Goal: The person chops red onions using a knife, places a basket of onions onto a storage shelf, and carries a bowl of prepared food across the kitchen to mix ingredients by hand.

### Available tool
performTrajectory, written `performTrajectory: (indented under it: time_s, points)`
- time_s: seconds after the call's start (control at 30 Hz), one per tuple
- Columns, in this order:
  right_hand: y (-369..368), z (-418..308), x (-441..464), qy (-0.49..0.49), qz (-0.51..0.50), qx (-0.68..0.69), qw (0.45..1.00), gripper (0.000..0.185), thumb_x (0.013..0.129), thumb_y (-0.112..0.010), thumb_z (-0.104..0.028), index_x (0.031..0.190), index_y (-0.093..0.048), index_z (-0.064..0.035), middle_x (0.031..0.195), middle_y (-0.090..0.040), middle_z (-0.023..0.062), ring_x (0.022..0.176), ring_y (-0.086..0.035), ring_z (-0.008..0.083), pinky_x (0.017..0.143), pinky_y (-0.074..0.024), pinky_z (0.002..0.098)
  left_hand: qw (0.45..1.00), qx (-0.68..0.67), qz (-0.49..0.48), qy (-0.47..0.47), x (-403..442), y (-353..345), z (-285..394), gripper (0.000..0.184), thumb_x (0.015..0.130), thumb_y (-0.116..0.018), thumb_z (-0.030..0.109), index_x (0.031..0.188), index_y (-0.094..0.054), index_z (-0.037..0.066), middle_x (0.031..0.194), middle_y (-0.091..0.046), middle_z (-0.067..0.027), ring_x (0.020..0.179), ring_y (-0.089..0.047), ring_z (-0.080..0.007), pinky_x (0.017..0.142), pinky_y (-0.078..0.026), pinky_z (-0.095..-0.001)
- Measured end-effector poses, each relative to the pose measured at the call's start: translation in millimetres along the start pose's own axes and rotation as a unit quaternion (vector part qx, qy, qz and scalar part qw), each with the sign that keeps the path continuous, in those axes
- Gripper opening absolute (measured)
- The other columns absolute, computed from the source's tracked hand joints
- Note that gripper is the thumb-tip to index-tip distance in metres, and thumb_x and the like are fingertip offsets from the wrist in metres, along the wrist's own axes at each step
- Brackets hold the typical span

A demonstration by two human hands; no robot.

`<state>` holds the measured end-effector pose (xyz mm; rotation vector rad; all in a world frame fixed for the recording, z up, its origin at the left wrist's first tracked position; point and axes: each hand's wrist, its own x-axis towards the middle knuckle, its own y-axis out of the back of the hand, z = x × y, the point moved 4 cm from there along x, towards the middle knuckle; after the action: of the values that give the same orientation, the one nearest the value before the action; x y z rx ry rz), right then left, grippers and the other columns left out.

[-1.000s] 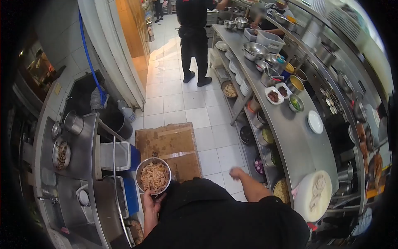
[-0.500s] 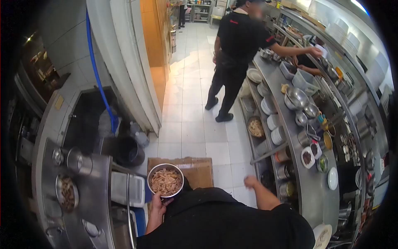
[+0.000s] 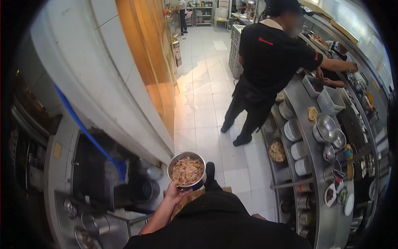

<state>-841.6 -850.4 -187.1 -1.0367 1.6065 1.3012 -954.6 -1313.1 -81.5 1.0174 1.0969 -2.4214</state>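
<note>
My left hand (image 3: 178,194) grips a round metal bowl (image 3: 203,182) by its near rim, thumb at the edge and fingers beneath. Shredded pale, pinkish-brown food (image 3: 186,171) fills much of the bowl, which stays nearly level in front of my body. Only a sliver of my right hand (image 3: 259,216) shows beside my dark clothing; its fingers are hidden.
Ahead on the right, a co-worker (image 3: 269,58) in black reaches over the steel counter (image 3: 309,137), which carries metal bowls (image 3: 325,128) and plastic tubs. Stacked plates sit below. A wall edge (image 3: 103,79) and a basin with a blue hose (image 3: 87,133) are on the left. Cardboard (image 3: 227,189) lies underfoot.
I have moved forward along the tiled aisle, nearer the co-worker, carrying the bowl. My right hand has dropped back almost out of sight. The co-worker's arm reaches further over the counter.
</note>
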Motion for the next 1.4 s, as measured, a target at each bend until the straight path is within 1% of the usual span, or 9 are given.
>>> performTrajectory:
  time_s: [0.1,0.2,0.23,0.27,0.33,0.53,0.6,0.8,1.4]
  points:
    - [54.7,27.0,165.7,0.081,-0.011,0.104,0.991,0.036,0.077,-0.069,-0.023,0.108,-0.068,-0.0057,0.097,-0.071,0.0143,0.089,-0.069,0.0321,0.08,-0.0551,0.0434,1.0,0.012,-0.014,-0.006,55.5,-41.8,46.9,0.056,0.081,-0.05,0.014,0.135,-0.043,0.002,0.126,-0.052,-0.018,0.109,-0.059,-0.0322,0.087,-0.057,-0.0523]
    - [207.6,-45.3,202.4,0.226,0.128,-0.291,0.921,0.018,0.073,-0.069,-0.019,0.084,-0.069,-0.0043,0.088,-0.071,0.0142,0.078,-0.069,0.0306,0.07,-0.0558,0.0431,1.0,0.011,0.01,-0.011,102.1,-74.5,85.4,0.057,0.079,-0.05,0.011,0.135,-0.042,0.002,0.127,-0.052,-0.0187,0.112,-0.058,-0.0328,0.088,-0.057,-0.0537]
    - [240.3,-30.9,269.1,0.122,0.102,0.131,0.978,0.021,0.077,-0.065,-0.024,0.082,-0.068,-0.0035,0.091,-0.071,0.0154,0.081,-0.069,0.0316,0.071,-0.0557,0.043,0.999,0.029,0.024,-0.029,113.3,-85.9,97.2,0.059,0.079,-0.051,0.012,0.136,-0.042,0.002,0.126,-0.052,-0.019,0.112,-0.058,-0.034,0.089,-0.056,-0.0549]
    - [324.6,-93.8,209.5,0.04,0.133,0.185,0.973,0.036,0.083,-0.055,-0.024,0.111,-0.065,-0.0027,0.091,-0.07,0.0201,0.072,-0.07,0.0287,0.071,-0.0559,0.0389,0.997,0.049,0.032,-0.049,129.1,-98.0,114.0,0.06,0.078,-0.051,0.012,0.136,-0.041,0.003,0.125,-0.052,-0.0193,0.112,-0.058,-0.0353,0.091,-0.054,-0.0561]
    - [448.2,-176.6,180.0,0.2,0.376,0.058,0.903,0.039,0.085,-0.054,-0.024,0.119,-0.063,-0.0052,0.106,-0.067,0.024,0.095,-0.067,0.0381,0.086,-0.052,0.0464,0.997,0.05,0.0,-0.054,160.9,-119.1,147.0,0.06,0.078,-0.051,0.011,0.137,-0.04,0.003,0.126,-0.054,-0.0188,0.112,-0.059,-0.0346,0.086,-0.058,-0.0537]
    - [658.3,-402.7,41.9,0.474,0.352,0.034,0.806,0.037,0.086,-0.063,-0.029,0.116,-0.062,-0.0072,0.103,-0.068,0.0181,0.095,-0.067,0.0307,0.083,-0.0528,0.0431,0.991,0.067,0.047,-0.102,242.8,-187.5,217.3,0.061,0.081,-0.05,0.008,0.14,-0.037,0.01,0.128,-0.055,-0.0181,0.113,-0.061,-0.0329,0.081,-0.059,-0.0546]
    - [682.5,-449.8,62.2,0.527,0.26,-0.181,0.789,0.053,0.084,-0.065,-0.035,0.131,-0.054,-0.0119,0.12,-0.062,0.021,0.102,-0.065,0.0335,0.083,-0.0538,0.0443,0.994,0.053,0.018,-0.098,291.8,-200.6,241.5,0.061,0.081,-0.05,0.009,0.141,-0.036,0.01,0.129,-0.054,-0.018,0.111,-0.062,-0.0333,0.081,-0.059,-0.0541]
    - [768.9,-529.9,149.2,0.367,0.301,-0.375,0.796,0.096,0.07,-0.074,-0.056,0.151,-0.027,-0.0337,0.134,-0.04,0.0335,0.103,-0.06,0.0497,0.084,-0.0531,0.0502,0.99,0.091,-0.002,-0.107,422.5,-268.1,348.6,0.074,0.072,-0.051,-0.002,0.14,-0.031,0.018,0.125,-0.051,-0.0148,0.102,-0.064,-0.0332,0.068,-0.063,-0.051]
    - [1150.5,-581.3,280.9,0.375,0.322,-0.109,0.862,0.057,0.069,-0.073,-0.032,0.122,-0.064,-0.0169,0.099,-0.069,0.0179,0.093,-0.067,0.0345,0.08,-0.0547,0.0444,0.987,0.122,-0.076,-0.072,715.0,-421.8,563.1,0.068,0.072,-0.049,0.004,0.138,-0.037,0.017,0.125,-0.056,-0.0151,0.103,-0.064,-0.036,0.069,-0.061,-0.0529]
